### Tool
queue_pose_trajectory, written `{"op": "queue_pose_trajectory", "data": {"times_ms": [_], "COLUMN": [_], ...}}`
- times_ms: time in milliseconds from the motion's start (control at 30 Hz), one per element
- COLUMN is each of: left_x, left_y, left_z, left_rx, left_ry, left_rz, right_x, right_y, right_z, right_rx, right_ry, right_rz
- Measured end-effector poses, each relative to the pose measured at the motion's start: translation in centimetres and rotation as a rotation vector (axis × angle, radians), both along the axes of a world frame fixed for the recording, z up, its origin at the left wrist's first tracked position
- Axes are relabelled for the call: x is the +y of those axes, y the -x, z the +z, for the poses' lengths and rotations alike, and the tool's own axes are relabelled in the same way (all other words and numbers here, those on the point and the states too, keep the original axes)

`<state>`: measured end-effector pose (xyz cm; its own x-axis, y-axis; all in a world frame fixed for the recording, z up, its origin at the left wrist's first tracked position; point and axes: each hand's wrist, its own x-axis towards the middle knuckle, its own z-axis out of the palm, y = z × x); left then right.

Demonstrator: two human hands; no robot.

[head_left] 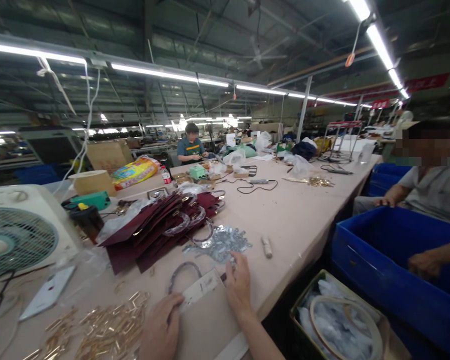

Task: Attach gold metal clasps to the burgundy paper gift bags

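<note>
A pale beige bag panel [206,320] lies before me, with a curved, wrapped handle [183,270] at its far end. My left hand [161,325] is closed on the panel's left edge, thumb on top. By the right corner, my right hand [239,287] has its fingers bent and drawn together; whatever is between the fingertips is too small to make out. Just beyond those fingertips spreads a heap of small silver metal plates [225,243]. Gold-coloured metal fittings [112,325] are piled left of my left hand.
Stacked dark red bag pieces [161,225] with handles lie beyond. A fan [22,230] and white phone-like slab [48,292] are at left. A small pale roll [266,247] lies right. Blue bins [382,250] and a seated person [431,195] are beside the table; another person [191,147] sits opposite.
</note>
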<state>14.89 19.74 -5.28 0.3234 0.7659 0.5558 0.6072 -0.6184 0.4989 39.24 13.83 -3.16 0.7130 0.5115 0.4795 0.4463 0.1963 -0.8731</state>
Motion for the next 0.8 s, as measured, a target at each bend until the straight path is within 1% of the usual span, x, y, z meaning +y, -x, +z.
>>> {"op": "queue_pose_trajectory", "data": {"times_ms": [133,200,267,333,400,600,700,800], "left_x": [-0.6,-0.7,-0.8,-0.9,-0.9,-1.6,-2.2,-3.0], "left_y": [0.0,0.0,0.0,0.0,0.0,0.0,-0.1,-0.5], "left_z": [0.5,0.6,0.7,0.7,0.6,1.2,1.8,2.5], "left_rx": [-0.018,-0.024,-0.033,-0.042,-0.049,-0.057,-0.062,-0.057], "left_ry": [0.023,0.031,0.031,0.028,0.026,0.022,0.012,-0.032], "left_rz": [0.007,-0.001,-0.011,-0.019,-0.029,-0.047,-0.028,-0.005], "right_x": [-0.4,-0.5,-0.7,-0.9,-1.1,-1.3,-1.2,-1.4], "right_y": [-1.8,-3.1,-4.7,-6.2,-7.3,-8.9,-9.1,-8.9], "right_z": [-0.7,-1.2,-1.6,-1.9,-2.1,-2.1,-2.3,-2.5], "right_rx": [0.088,0.071,-0.038,-0.171,-0.252,-0.310,-0.323,-0.329], "right_ry": [-0.027,0.009,0.115,0.236,0.320,0.428,0.454,0.462], "right_rz": [-0.146,-0.176,-0.134,-0.047,0.027,0.140,0.152,0.127]}}
